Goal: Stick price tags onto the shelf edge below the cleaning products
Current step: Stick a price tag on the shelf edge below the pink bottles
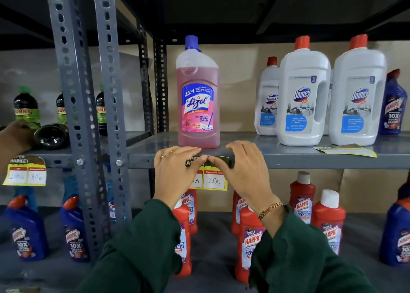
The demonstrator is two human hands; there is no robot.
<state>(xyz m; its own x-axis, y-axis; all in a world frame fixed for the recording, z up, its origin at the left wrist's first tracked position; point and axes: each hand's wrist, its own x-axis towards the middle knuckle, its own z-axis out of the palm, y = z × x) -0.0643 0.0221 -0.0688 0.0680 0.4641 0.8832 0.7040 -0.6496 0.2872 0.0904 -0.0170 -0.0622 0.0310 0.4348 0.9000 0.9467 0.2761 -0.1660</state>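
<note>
Grey slotted-metal shelving fills the head view, and on the shelf edge (288,163) just below a pink Lizol bottle (198,106) a yellow price tag (214,180) reading "75 Rs" hangs, its dark top strip pressed flat against the metal. Both hands, in dark green sleeves, meet on that strip: the left hand (175,170) and right hand (246,170) have fingers held together, thumb tips nearly touching, pushing on the tag rather than gripping it. White Domex bottles (304,97) stand to the right beside a loose tag (346,150) lying on the shelf, and another tag (26,173) is stuck on the left bay.
</note>
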